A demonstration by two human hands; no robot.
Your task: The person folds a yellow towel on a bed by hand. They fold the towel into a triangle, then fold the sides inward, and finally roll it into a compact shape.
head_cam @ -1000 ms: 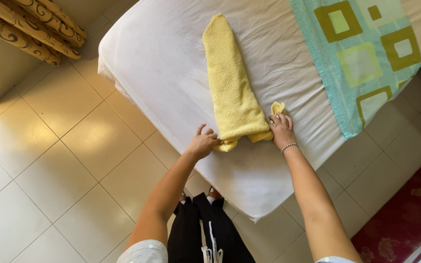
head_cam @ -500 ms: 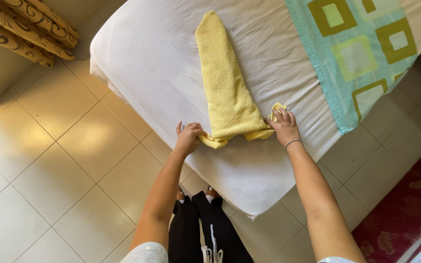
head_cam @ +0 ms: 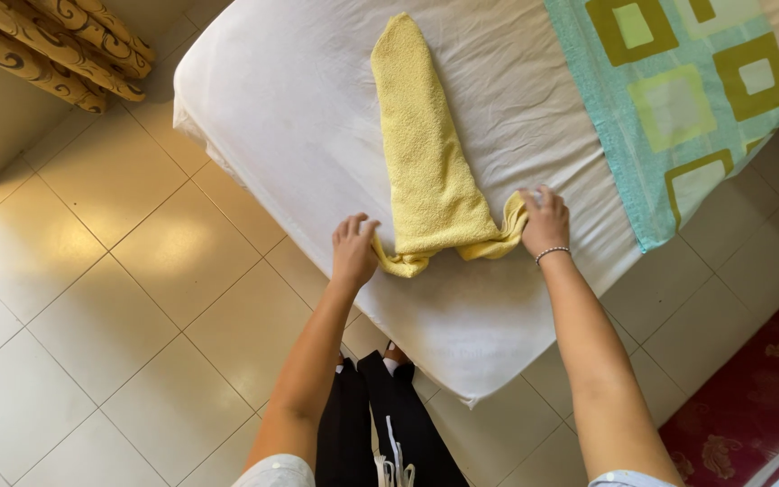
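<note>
Yellow towel [head_cam: 426, 153] between both hands, on white bed [head_cam: 299, 117]

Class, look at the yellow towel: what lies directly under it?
The yellow towel lies on a white sheet covering the bed. Whatever is beneath the sheet is hidden, as is anything wrapped inside the towel.

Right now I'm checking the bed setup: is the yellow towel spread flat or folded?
Folded: the yellow towel forms a long narrow strip, its near corners curled outward.

Surroundings: bed and floor.
White bed [head_cam: 317, 117] carries a teal patterned runner [head_cam: 678, 99]; tiled floor [head_cam: 92, 316]; curtain [head_cam: 56, 45]; red rug [head_cam: 759, 397].
</note>
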